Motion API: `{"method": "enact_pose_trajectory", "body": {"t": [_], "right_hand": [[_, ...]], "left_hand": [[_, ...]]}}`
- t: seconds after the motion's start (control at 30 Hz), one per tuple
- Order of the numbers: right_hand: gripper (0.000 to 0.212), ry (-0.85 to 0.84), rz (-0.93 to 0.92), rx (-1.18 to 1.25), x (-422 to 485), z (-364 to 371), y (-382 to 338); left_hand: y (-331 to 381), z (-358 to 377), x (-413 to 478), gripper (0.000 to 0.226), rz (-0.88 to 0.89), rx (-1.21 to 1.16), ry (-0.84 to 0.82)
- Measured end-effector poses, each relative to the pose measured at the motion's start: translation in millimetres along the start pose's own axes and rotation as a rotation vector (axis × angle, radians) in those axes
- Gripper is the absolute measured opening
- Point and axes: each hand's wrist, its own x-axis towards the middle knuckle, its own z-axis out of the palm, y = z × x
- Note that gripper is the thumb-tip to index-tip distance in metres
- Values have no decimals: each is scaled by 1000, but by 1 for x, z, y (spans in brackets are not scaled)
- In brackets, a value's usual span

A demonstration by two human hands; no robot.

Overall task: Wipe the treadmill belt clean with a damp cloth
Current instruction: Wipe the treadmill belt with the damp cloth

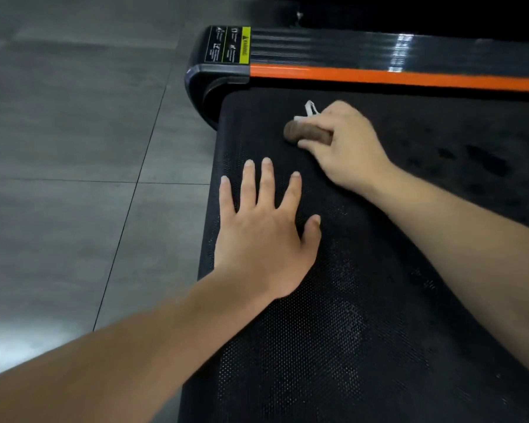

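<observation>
**Right grip around the cloth, left palm flat on the belt**

From the head camera, I look down along both bare forearms onto the black treadmill belt point(348, 331), whose surface is finely dotted. My right hand point(345, 148) reaches across to the far part of the belt, close to its end. Its grip is narrow, fingers and thumb curled round a brown cloth point(306, 134) bunched into a short roll. The roll's free end sticks out to the left of my thumb and lies down against the belt. A small white loop point(310, 108) pokes out just above my knuckles; I cannot tell whether it is sewn to the cloth.

My left hand point(266, 239) holds nothing. Its grip is wide, fingers straight and spread, palm resting flat on the belt near the left edge, nearer to me than the cloth and apart from it.

Darker patches point(486, 160) mark the belt to the right of my right wrist. Beyond the belt runs a side rail with an orange stripe point(394, 77), and a yellow-and-black warning label point(229, 44) sits at its left end above the rounded end cap point(208, 83). Grey floor tiles point(74, 148) lie to the left.
</observation>
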Motion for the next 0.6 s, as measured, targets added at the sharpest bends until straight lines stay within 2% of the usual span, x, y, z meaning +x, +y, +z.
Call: {"method": "enact_pose_trajectory", "body": {"t": [0.07, 0.17, 0.2, 0.3, 0.37, 0.43, 0.5, 0.57, 0.6], "right_hand": [[29, 33, -28, -99, 16, -9, 11], [20, 237, 249, -74, 51, -15, 39], [22, 261, 266, -77, 51, -11, 36], [28, 88, 61, -34, 32, 1, 12], [28, 35, -21, -108, 28, -6, 13], [26, 118, 105, -223, 44, -16, 37], [26, 236, 320, -193, 51, -23, 57], [24, 256, 299, -173, 40, -16, 51], [24, 201, 247, -139, 30, -14, 44]], "left_hand": [[0, 1, 1, 73, 3, -8, 4], [0, 1, 0, 74, 1, -23, 12], [0, 1, 0, 74, 2, -22, 10], [0, 0, 0, 75, -1, -17, 8], [-1, 0, 1, 75, 2, -17, 8], [-1, 0, 0, 73, 6, -17, 6], [0, 0, 0, 72, 9, -21, 0], [0, 1, 0, 73, 2, -19, 1], [0, 2, 1, 74, 0, -17, 5]]}}
